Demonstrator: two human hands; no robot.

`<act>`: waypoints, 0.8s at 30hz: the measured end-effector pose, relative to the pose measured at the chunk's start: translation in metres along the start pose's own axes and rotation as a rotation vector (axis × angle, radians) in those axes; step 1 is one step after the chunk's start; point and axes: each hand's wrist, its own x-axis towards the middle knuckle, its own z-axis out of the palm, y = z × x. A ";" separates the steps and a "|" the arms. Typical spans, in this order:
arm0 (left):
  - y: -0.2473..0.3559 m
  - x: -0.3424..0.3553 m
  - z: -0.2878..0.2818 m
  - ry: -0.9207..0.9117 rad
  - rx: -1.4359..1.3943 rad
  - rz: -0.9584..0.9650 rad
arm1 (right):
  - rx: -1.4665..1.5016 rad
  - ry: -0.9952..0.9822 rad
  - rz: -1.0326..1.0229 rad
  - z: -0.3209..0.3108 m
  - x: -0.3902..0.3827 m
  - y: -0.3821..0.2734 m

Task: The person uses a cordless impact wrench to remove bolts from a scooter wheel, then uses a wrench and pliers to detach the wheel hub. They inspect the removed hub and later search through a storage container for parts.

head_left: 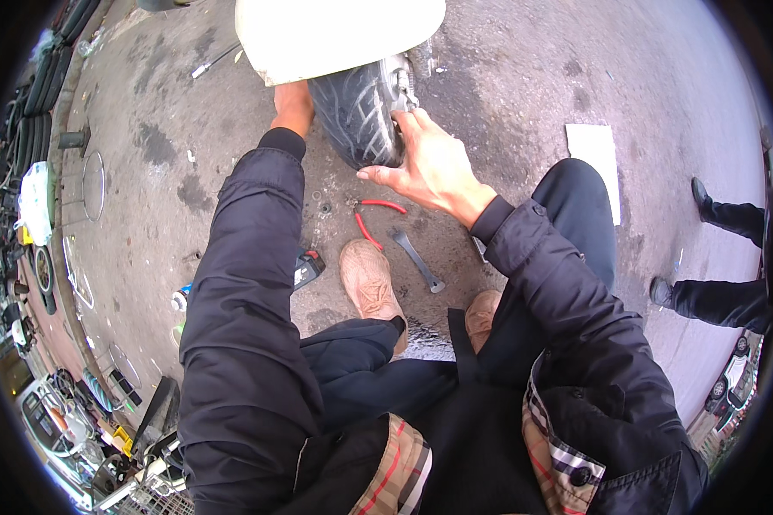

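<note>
A person crouches on a stained paved ground, seen from above, with 2 bare hands at a black tyre. The tyre is at top centre, partly under a cream-white panel, with a metal fitting along its right side.

The left hand reaches in at the tyre's left; its fingers are hidden under the panel, so I cannot tell whether it is open or closed. The right hand is partly curled around the tyre's right edge, thumb apart from the fingers, with no tool in it.

The tyre appears mounted, and handling of it looks under way. Whether any part is loosened or fastened does not show, so how much is finished or left cannot be told. The nearby tools lie out of hand.

Counted: 1 tyre between the hands, 1 panel, 1 pair of red-handled pliers, 1 flat metal lever, 1 black-and-red battery-like block, 1 screwdriver-like tool and 1 pale sheet. At right are another person's 2 legs.
</note>
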 end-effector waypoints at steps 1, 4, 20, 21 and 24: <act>0.002 -0.001 -0.001 0.057 -0.042 0.001 | -0.001 -0.008 0.006 -0.001 0.000 0.000; 0.012 -0.005 -0.003 0.091 -0.165 -0.082 | -0.004 -0.009 0.007 -0.003 0.001 -0.001; 0.022 -0.026 -0.047 -0.032 -0.849 -0.204 | 0.012 -0.073 0.042 0.010 -0.004 0.005; 0.022 -0.038 -0.064 -0.211 -1.117 -0.332 | 0.058 -0.098 0.036 0.010 -0.003 0.006; 0.014 -0.061 -0.118 -0.359 -1.072 -0.410 | 0.154 -0.123 -0.045 0.005 0.004 0.014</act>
